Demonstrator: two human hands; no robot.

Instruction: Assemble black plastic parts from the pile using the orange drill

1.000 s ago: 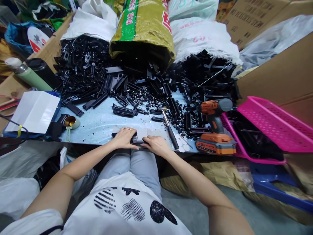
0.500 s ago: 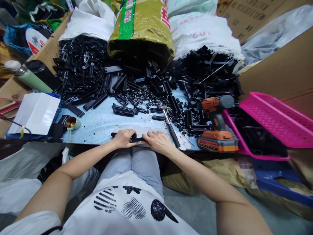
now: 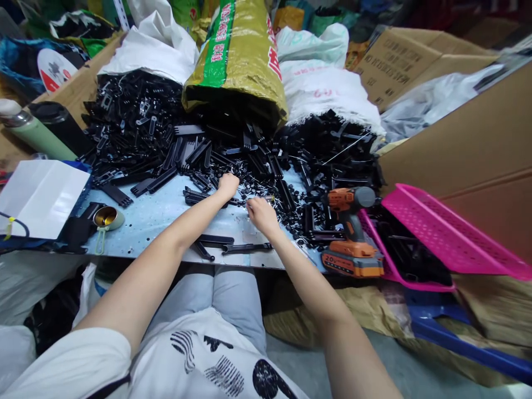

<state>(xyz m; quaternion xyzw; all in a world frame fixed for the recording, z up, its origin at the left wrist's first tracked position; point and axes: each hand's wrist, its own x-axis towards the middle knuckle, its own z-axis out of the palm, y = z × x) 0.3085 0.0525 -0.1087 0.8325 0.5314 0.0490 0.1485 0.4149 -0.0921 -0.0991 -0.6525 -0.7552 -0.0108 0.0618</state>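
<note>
Both my arms are stretched out over the pale blue table top [image 3: 158, 213]. My left hand [image 3: 228, 184] lies at the edge of the heap of black plastic parts [image 3: 174, 138], fingers curled down on the pieces; what it grips is hidden. My right hand [image 3: 258, 212] is just right of it, fingers bent among small black parts next to a metal hammer head [image 3: 269, 198]; its hold is hidden too. Two long black strips [image 3: 245, 247] lie by the table's front edge, with no hand on them.
Open sacks, a yellow-green one [image 3: 241, 61] among them, spill black parts at the back. An orange cordless drill [image 3: 349, 233] stands right of my hands, beside a pink basket [image 3: 449, 233]. On the left are a white sheet [image 3: 39, 197], a small brass cup [image 3: 106, 217] and a green bottle [image 3: 37, 133].
Both hands let go of the black strips at the front edge and moved forward to the heap. The camera tilted up slightly.
</note>
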